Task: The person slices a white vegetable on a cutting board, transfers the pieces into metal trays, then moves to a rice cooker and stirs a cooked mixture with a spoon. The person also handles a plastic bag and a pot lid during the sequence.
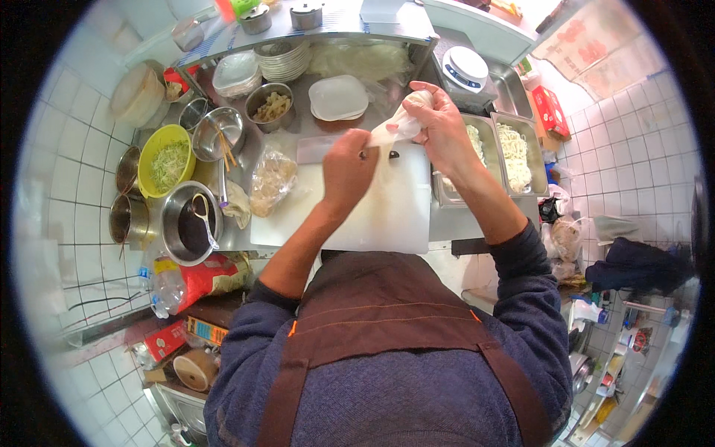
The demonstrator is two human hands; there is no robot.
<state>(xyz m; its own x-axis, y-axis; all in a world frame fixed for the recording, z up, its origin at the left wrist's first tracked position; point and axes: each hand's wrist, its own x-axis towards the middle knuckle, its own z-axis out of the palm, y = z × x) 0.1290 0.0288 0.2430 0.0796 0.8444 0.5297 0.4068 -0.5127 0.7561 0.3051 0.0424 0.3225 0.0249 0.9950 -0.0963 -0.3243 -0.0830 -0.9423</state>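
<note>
Over the far part of a white cutting board, both hands hold a thin, whitish plastic bag, stretched between them. My left hand grips its lower left end with closed fingers. Higher and to the right, my right hand holds the bunched upper part, its fingers curled around it. What is inside the bunched part cannot be told. A clear bag of pale, roundish pieces lies at the board's left edge. Behind the hands are stacked white plastic trays.
Metal trays of noodles stand right of the board, with a white kitchen scale behind. To the left are a yellow bowl of shredded vegetables, a steel bowl of dark liquid with a spoon, and a steel bowl with chopsticks. A shelf spans the back.
</note>
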